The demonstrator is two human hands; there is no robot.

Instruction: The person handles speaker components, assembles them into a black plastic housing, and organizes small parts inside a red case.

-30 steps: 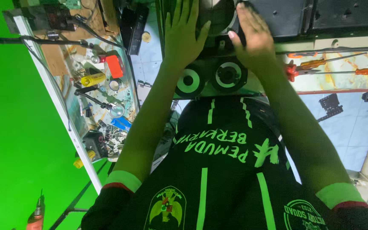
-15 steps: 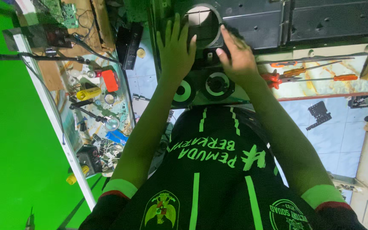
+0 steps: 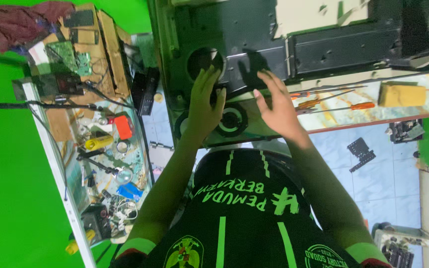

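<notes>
A long black speaker cabinet [image 3: 294,49] lies across the far side of the bench, its round opening [image 3: 205,62] just beyond the hands; it looks stiff, bulky and probably heavy, best taken by its solid edges rather than the thin rim of the cut-out. Nearer, a round speaker driver [image 3: 232,120] sits between the wrists, likely dense at the magnet and fragile at the cone, so its frame is the safer hold. The left hand [image 3: 203,104] lies flat with fingers spread, touching the cabinet by the opening, gripping nothing. The right hand [image 3: 276,106] hovers open, fingers loosely spread, holding nothing. Orange-handled screwdrivers [image 3: 333,104] lie to the right.
</notes>
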